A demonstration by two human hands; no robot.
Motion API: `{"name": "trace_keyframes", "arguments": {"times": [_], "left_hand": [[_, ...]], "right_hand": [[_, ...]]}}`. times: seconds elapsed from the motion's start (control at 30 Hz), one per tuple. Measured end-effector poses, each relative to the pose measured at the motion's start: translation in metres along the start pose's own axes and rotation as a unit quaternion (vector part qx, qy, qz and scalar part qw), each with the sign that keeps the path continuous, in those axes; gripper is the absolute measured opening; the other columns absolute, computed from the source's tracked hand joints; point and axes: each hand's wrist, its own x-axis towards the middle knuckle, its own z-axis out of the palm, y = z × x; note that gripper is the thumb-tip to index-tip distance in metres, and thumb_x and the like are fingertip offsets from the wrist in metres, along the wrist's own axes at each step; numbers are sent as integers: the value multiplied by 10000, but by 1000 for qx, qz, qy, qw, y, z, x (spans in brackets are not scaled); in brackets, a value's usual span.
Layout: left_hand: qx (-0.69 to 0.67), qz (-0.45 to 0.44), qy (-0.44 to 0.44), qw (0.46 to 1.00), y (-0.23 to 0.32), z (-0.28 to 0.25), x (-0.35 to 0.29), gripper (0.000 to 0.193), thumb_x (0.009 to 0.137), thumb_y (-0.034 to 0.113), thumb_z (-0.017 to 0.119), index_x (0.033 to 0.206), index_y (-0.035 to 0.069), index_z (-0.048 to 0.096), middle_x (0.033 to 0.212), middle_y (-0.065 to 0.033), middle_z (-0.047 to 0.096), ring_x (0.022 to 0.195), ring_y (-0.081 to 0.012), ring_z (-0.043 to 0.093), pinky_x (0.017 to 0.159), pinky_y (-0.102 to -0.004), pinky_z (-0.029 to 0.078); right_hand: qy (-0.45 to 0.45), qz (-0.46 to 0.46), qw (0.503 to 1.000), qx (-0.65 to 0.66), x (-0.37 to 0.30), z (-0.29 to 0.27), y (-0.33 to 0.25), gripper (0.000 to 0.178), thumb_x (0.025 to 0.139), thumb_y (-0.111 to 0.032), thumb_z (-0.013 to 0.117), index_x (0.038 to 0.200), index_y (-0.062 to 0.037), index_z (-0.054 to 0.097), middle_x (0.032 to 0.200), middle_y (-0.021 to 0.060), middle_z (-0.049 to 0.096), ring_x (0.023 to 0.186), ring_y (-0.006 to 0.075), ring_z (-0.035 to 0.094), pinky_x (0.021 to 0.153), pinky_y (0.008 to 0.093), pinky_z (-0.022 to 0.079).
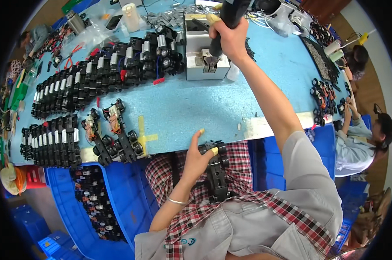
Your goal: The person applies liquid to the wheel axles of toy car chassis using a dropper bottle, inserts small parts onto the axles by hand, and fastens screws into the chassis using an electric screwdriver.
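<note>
My right hand [231, 38], raised over the bench, is wrapped round a black power screwdriver [233, 12]. Its lower end points down at the front of a grey metal box that looks like a screw feeder [196, 71]; I cannot tell if the tip touches. At the bench's near edge my left hand [196, 158] grips a black toy car chassis [216, 173] by its wheeled end. The thumb lies on the chassis and the index finger stretches away, both with yellow finger covers; the other fingers are hidden. The chassis hangs over my lap, wheels at both ends.
Rows of black chassis [113, 65] fill the bench's left side, with two wired chassis [122, 130] nearer the edge. Blue bins [118, 195] flank my legs. A dark tray of small parts [319, 56] lies at right, where a co-worker [358, 143] sits.
</note>
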Motion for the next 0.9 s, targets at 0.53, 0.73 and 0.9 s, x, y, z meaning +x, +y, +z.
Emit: {"name": "trace_keyframes", "arguments": {"times": [0.53,0.73,0.9], "left_hand": [[0,72,31,997,-13,4,5,711,726,-48,633,1361,73,338,1193,-137,499,950,-176,572,798,-282,503],[-89,-16,9,996,-16,3,8,719,698,-25,673,1335,76,355,1079,-98,548,857,-136,570,765,-278,489],[-92,-9,3,996,-16,2,13,713,710,-32,664,1337,76,342,1120,-121,528,899,-146,572,758,-268,501]], "right_hand": [[-46,228,961,150,-97,8,-60,99,780,-74,590,752,3,535,527,39,505,449,121,484,454,257,402],[-130,263,952,86,-162,7,-69,454,761,-45,621,1137,32,377,616,55,497,471,121,467,469,260,394],[-126,267,950,106,-171,9,-61,462,752,-33,650,1128,8,385,671,68,520,499,119,482,479,250,403]]}}
